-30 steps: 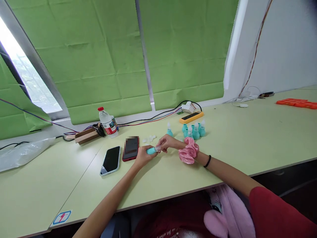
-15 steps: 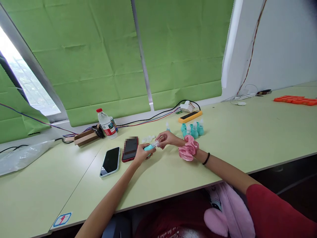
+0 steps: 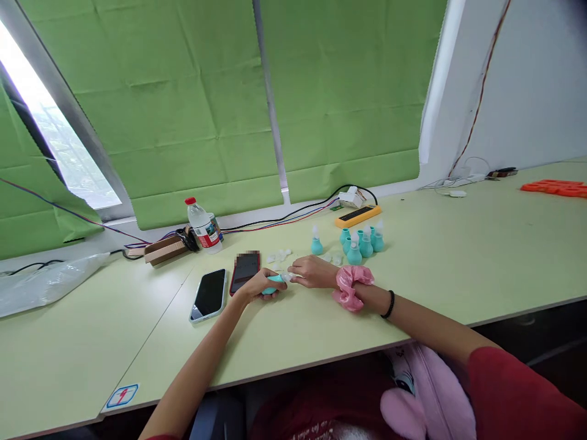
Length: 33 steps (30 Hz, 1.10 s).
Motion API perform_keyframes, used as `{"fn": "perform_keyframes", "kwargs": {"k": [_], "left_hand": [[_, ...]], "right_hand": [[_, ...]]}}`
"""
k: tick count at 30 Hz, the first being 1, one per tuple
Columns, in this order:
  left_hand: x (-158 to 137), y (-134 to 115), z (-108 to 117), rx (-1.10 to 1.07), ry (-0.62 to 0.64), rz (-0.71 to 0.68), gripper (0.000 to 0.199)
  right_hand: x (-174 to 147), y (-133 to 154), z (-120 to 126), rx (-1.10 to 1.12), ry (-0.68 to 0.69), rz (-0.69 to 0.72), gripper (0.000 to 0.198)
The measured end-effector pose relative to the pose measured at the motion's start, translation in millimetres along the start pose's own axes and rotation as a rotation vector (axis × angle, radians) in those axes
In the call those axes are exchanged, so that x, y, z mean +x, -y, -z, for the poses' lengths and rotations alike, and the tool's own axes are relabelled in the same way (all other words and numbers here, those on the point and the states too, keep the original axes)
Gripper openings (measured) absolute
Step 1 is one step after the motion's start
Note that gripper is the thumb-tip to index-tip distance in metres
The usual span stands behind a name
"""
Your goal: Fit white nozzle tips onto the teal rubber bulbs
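Pale green laminate surface (image 3: 458, 256): carries everything listed.
Clear plastic water bottle, red cap (image 3: 204, 226): upright, far side.
Two dark-screened phones (image 3: 210, 294): flat, just left of the hands.
Cluster of teal bulb-shaped squeeze bottles with white tips (image 3: 362, 242): upright, beyond the right wrist.
Left hand (image 3: 257, 286): clenched on one small teal bulb bottle (image 3: 275, 281), low over the surface.
Right hand (image 3: 314, 272): fingertips pinching its clear tip. Advisable: steady the bulb, seat the tip straight.

bench (image 3: 458, 269): smooth, matt pale-green laminate
teal bulb (image 3: 274, 282): soft-looking matt rubber, perhaps silicone
scrunchie (image 3: 349, 286): pink, shiny gathered cloth
phone (image 3: 210, 294): glossy black glass
bottle (image 3: 203, 226): clear plastic
blinds (image 3: 183, 110): creased matt green fabric
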State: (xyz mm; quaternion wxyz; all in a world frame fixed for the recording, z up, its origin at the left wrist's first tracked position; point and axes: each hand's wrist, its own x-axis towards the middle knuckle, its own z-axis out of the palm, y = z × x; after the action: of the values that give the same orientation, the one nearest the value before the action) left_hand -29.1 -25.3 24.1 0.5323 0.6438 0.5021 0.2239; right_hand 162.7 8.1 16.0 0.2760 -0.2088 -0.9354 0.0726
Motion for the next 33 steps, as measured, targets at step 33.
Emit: {"fn": "perform_keyframes", "kwargs": {"k": [33], "left_hand": [[1.1, -7.6, -24.2, 0.313, -0.351, -0.403, 0.027]], "right_hand": [[3.0, -8.8, 7.1, 0.823, 0.097, -0.308, 0.035]]}}
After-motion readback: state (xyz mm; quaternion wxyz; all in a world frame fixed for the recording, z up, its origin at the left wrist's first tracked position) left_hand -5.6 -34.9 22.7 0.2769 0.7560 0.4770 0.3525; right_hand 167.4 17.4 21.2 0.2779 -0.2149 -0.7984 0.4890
